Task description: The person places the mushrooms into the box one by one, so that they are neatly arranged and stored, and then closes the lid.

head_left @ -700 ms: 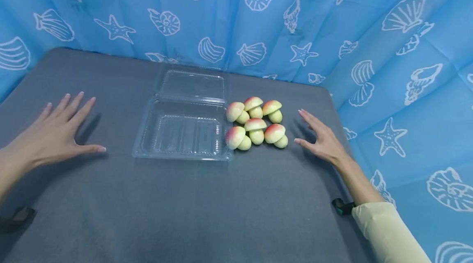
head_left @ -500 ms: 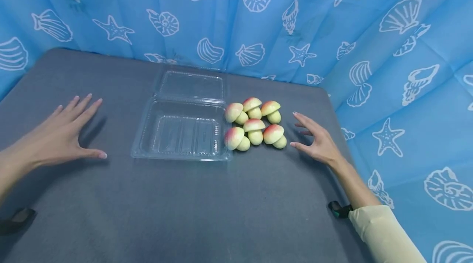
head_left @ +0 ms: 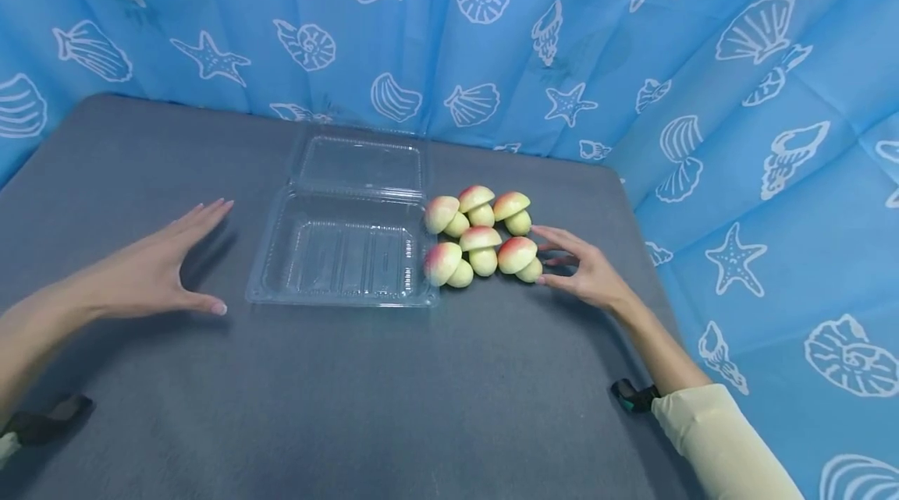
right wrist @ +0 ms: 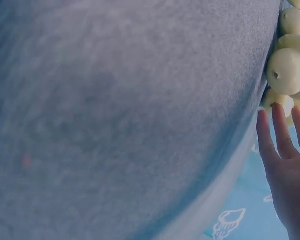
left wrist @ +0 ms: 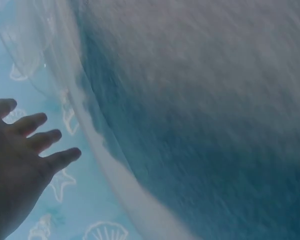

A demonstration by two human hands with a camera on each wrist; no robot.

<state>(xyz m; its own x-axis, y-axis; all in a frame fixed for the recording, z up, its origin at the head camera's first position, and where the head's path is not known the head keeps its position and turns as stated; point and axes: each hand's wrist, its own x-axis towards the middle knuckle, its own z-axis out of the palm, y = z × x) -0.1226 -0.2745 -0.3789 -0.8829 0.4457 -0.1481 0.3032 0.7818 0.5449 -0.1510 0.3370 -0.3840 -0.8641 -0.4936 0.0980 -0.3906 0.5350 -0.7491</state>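
Observation:
Several toy mushrooms with pink-tinged pale caps and yellow-green stems lie in two rows in the head view. My right hand [head_left: 590, 274] is at the right end of the group, its fingers spread and thumb tip beside the stem of the front right mushroom [head_left: 517, 254]; actual contact is hard to tell. In the right wrist view this hand [right wrist: 292, 170] has its fingertips close to the pale mushrooms [right wrist: 287, 72]. A clear plastic clamshell box [head_left: 337, 299] stands left of them, lid [head_left: 361, 161] folded back. Left of the box, my left hand [head_left: 168, 270] hovers with straight fingers and thumb apart, holding nothing.
The grey cloth-covered table [head_left: 337, 406] carries the box and mushrooms. A blue curtain [head_left: 435, 40] with white shell prints hangs along the back and right. The left mushrooms touch or overlap the box's right edge; which one I cannot tell.
My right hand has moved left, up to the front right mushroom. The left hand has shifted right, towards the box, and turned somewhat. Mushrooms and box stay in place.

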